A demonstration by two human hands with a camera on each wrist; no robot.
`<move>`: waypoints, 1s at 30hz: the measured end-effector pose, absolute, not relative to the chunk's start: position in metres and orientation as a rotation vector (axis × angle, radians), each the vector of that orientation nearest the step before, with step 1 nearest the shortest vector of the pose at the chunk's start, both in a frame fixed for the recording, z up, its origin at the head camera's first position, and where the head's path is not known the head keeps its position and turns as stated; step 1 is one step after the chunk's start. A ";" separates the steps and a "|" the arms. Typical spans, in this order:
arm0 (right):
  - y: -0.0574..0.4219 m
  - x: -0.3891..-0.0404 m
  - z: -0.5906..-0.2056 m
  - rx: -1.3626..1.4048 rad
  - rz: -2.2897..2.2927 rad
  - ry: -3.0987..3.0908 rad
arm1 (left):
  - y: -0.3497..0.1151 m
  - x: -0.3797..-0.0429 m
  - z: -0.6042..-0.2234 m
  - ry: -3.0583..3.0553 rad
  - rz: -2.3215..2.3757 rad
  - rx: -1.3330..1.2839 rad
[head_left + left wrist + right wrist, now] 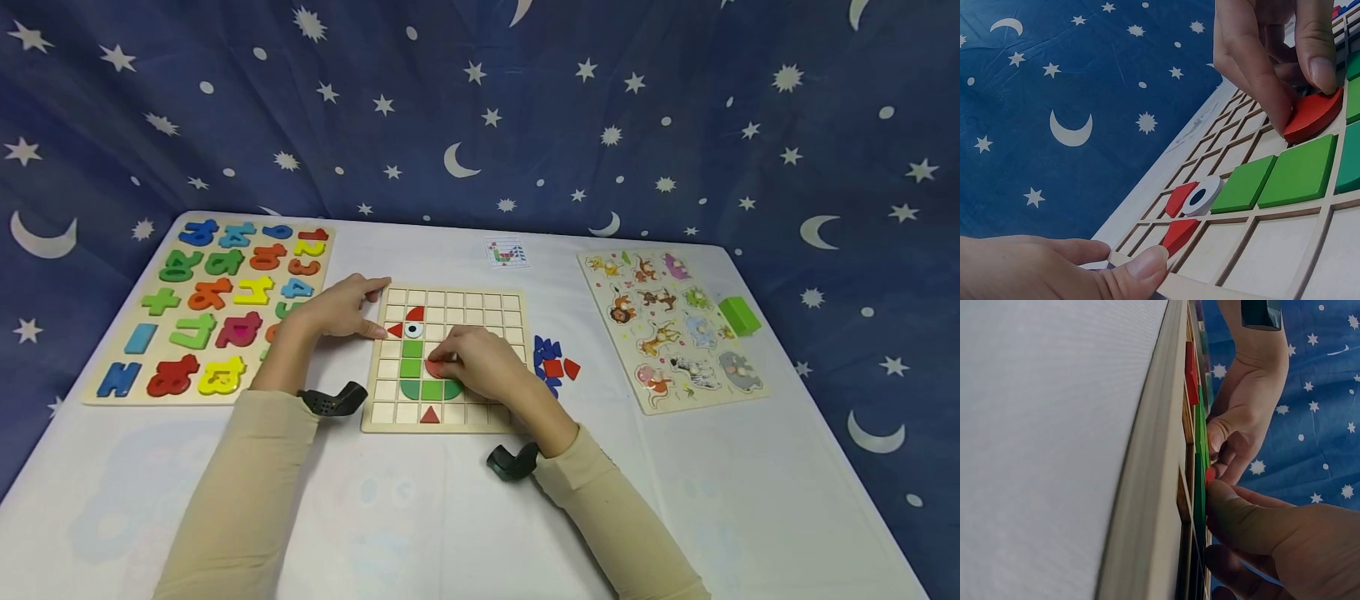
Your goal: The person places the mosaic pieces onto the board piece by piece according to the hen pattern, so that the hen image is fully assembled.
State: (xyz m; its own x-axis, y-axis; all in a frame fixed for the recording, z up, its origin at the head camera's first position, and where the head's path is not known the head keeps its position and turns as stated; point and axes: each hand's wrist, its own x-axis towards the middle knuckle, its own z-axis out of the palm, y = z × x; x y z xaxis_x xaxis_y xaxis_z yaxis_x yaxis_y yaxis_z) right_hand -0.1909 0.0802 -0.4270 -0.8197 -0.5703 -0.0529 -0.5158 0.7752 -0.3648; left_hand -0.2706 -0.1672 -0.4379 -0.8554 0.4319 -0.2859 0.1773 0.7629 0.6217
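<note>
My R hand (480, 362) pinches a red piece (1314, 117) btwn thumb & fingers, tilted at the grid board (487, 301), just beside the green squares (411, 367); held by its edges prob. so the underside stays free. My L hand (339, 308), thumb & forefinger apart, touches the board's left edge, prob. steadying it. R hand blocks part of the board. Blue pieces (546, 348) lie just R, card (506, 252) beyond, letter board (168, 400) L, animal puzzle (693, 401) well R.

I could pass over the tablecloth (427, 508) between the two wrist cameras (333, 402) to the grid board (474, 317). There, the left hand (336, 310) blocks its left edge, the right hand (483, 360) its middle; blue pieces (548, 347) lie just off its right edge.
</note>
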 end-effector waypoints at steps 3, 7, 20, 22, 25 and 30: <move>0.080 -0.190 -0.426 -0.857 -0.494 2.816 | -0.167 -0.271 -0.437 2.546 0.832 0.467; 0.080 -0.189 -0.424 -0.841 -0.488 2.819 | -0.167 -0.270 -0.437 2.548 0.826 0.468; 0.147 -0.209 -0.402 -0.622 -0.646 2.743 | -0.165 -0.268 -0.437 2.539 0.844 0.455; 0.167 -0.211 -0.398 -0.552 -0.674 2.713 | -0.165 -0.268 -0.437 2.539 0.844 0.459; 0.196 -0.211 -0.395 -0.470 -0.692 2.660 | -0.165 -0.268 -0.437 2.544 0.843 0.460; 0.227 -0.211 -0.397 -0.406 -0.715 2.591 | -0.166 -0.268 -0.436 2.554 0.823 0.458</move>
State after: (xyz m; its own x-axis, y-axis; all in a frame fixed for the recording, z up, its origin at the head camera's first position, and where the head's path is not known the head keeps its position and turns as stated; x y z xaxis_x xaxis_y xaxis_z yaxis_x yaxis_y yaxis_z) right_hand -0.2109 0.2274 -0.3973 -0.8691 -0.3799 -0.3168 -0.1638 0.8253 -0.5404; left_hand -0.2678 -0.1658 -0.4365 -0.8591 0.4250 -0.2850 0.1788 0.7711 0.6110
